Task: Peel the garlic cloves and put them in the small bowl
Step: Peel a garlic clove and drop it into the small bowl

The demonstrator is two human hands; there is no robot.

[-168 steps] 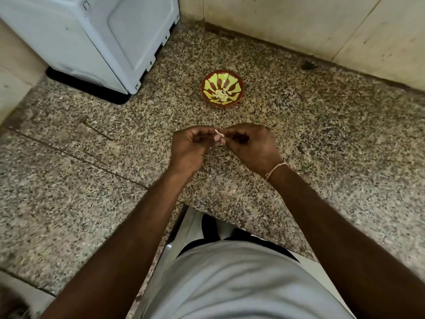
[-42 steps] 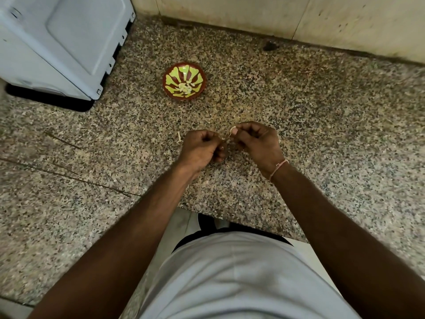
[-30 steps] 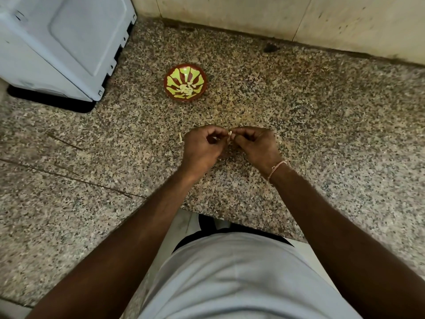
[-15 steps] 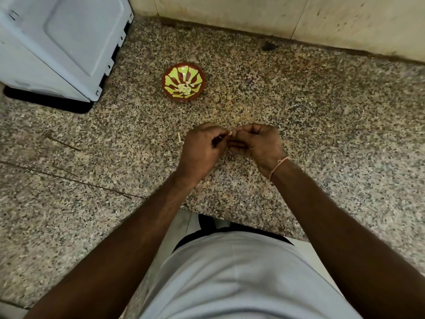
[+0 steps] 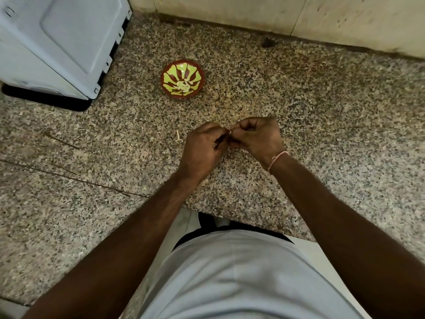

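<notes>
My left hand (image 5: pixel 203 151) and my right hand (image 5: pixel 256 138) meet over the granite counter, fingers curled, both pinching one small pale garlic clove (image 5: pixel 229 132) between their fingertips. Most of the clove is hidden by the fingers. The small bowl (image 5: pixel 182 80), red-brown with a yellow-green sunburst pattern, stands farther back and to the left of my hands, with several peeled cloves lying in its middle. A pale scrap of garlic skin (image 5: pixel 177 137) lies on the counter just left of my left hand.
A white appliance (image 5: pixel 59 44) stands at the back left corner. A tiled wall (image 5: pixel 276 12) runs along the back of the granite counter (image 5: pixel 333 111). The counter's front edge is close to my body, below my wrists.
My hands have stayed together on the clove, with fingers shifting slightly on it. The view has barely moved in the last second.
</notes>
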